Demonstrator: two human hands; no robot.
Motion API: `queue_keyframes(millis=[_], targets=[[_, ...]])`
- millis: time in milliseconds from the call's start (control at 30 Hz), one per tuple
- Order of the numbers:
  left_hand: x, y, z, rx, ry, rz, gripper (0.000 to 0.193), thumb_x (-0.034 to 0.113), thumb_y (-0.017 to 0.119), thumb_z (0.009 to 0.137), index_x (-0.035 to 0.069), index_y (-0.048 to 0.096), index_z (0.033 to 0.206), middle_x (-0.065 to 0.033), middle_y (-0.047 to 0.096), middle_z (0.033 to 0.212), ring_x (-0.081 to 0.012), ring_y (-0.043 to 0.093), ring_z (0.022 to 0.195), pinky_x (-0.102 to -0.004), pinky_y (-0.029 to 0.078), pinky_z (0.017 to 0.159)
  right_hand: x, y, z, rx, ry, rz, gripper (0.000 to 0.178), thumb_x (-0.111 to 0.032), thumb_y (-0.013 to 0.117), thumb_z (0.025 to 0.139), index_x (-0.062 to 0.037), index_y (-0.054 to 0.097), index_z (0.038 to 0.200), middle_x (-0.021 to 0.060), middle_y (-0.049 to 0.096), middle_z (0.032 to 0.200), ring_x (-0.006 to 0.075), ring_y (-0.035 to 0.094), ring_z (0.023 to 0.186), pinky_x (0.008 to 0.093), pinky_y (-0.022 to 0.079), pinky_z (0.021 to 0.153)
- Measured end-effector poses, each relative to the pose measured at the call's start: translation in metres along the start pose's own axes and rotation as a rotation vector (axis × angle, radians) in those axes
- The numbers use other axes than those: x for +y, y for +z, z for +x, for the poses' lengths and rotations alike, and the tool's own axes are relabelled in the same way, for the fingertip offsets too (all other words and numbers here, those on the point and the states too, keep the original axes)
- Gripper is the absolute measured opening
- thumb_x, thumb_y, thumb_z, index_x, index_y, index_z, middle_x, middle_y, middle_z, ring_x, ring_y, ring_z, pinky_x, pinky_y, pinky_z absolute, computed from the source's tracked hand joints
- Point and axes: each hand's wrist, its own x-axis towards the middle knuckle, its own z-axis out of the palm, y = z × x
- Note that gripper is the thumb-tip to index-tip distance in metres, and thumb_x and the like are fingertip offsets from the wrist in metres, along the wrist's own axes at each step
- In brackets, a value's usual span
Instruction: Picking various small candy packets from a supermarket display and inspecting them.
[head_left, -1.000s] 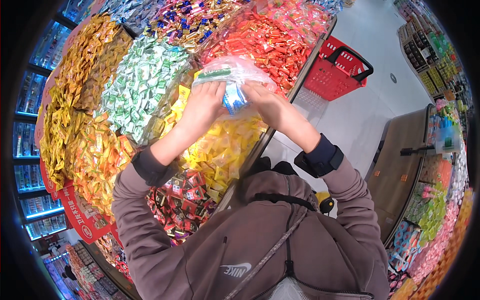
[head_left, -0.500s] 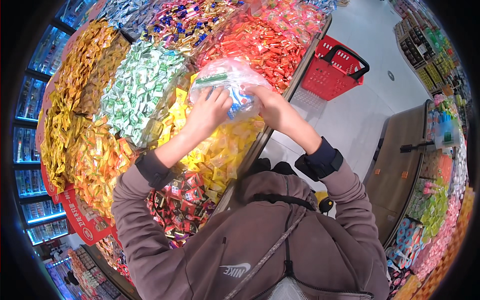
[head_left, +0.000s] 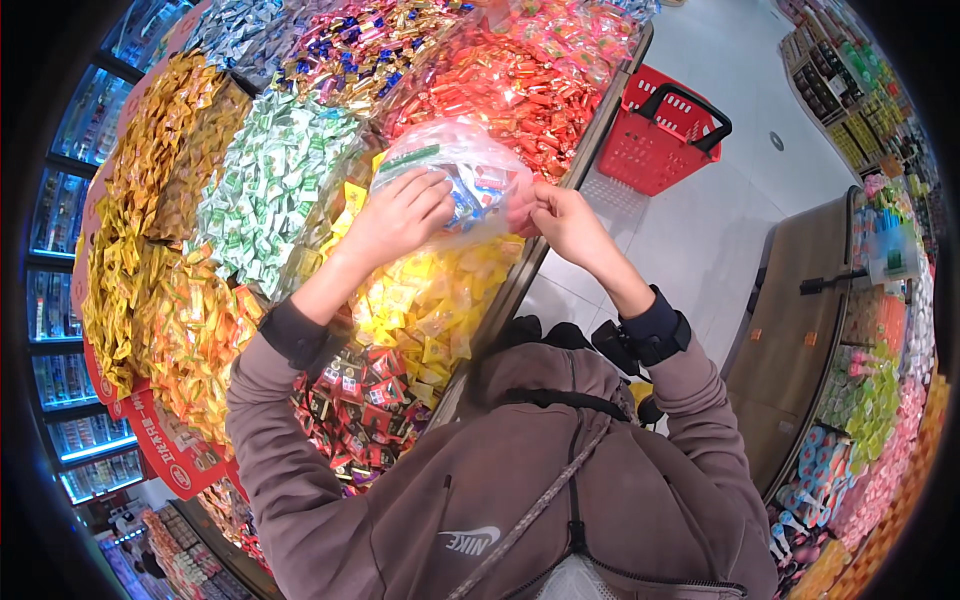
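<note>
A clear plastic bag with blue-and-white wrapped pieces inside is between my hands, over the candy bins. My left hand has its fingers curled over the bag's left side, gripping the film. At the bag's right edge, my right hand pinches the plastic between thumb and fingers. Yellow-wrapped candies lie right beneath the bag, and red-wrapped candies fill the bin beyond it. To the left of the bag is a heap of pale green and white packets.
A red shopping basket with a black handle stands on the floor, right of the display's wooden edge. Dark red packets lie near my left forearm. Across the aisle is a wooden counter beside shelves of goods.
My right hand has shifted right and slightly down, drawing the bag's edge outward. My left hand has moved a little left. The bag is spread wider.
</note>
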Motion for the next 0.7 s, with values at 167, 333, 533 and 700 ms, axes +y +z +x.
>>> queue_keyframes(millis=[167, 333, 533, 700], targets=[[0.004, -0.036, 0.01, 0.099, -0.109, -0.119, 0.023, 0.003, 0.057, 0.065, 0.001, 0.053, 0.087, -0.0095, 0.056, 0.088, -0.023, 0.055, 0.081, -0.032, 0.045, 0.069, 0.0, 0.0, -0.006, -0.049, 0.158, 0.098, 0.021, -0.006, 0.035, 0.085, 0.0034, 0.053, 0.091, 0.0091, 0.059, 0.081, 0.0165, 0.06, 0.074, 0.0268, 0.049, 0.067], [0.009, -0.056, 0.019, 0.147, -0.337, -0.203, 0.023, 0.005, 0.059, 0.062, 0.004, 0.052, 0.084, -0.0057, 0.051, 0.077, -0.0208, 0.053, 0.072, -0.0306, 0.044, 0.062, -0.023, 0.001, -0.016, -0.16, 0.312, 0.114, 0.035, -0.027, 0.037, 0.09, 0.003, 0.054, 0.09, 0.0131, 0.061, 0.082, 0.0195, 0.062, 0.073, 0.0286, 0.05, 0.067], [0.035, -0.07, 0.043, 0.295, -0.147, -0.065, 0.025, 0.007, 0.058, 0.064, 0.0, 0.054, 0.087, -0.0076, 0.054, 0.083, -0.0197, 0.054, 0.072, -0.0291, 0.044, 0.061, -0.052, 0.006, -0.032, -0.137, 0.262, 0.694, 0.053, -0.043, 0.038, 0.087, 0.007, 0.049, 0.101, 0.0166, 0.058, 0.091, 0.0228, 0.059, 0.082, 0.0342, 0.048, 0.073], [0.065, -0.069, 0.048, 0.273, 0.06, -0.01, 0.023, 0.011, 0.054, 0.069, 0.0, 0.058, 0.09, -0.0083, 0.056, 0.093, -0.0196, 0.055, 0.085, -0.0279, 0.046, 0.068, -0.07, 0.002, -0.047, 0.026, 0.149, 0.855, 0.043, -0.034, 0.04, 0.089, 0.0059, 0.048, 0.103, 0.0139, 0.057, 0.097, 0.019, 0.057, 0.086, 0.0323, 0.045, 0.075]])
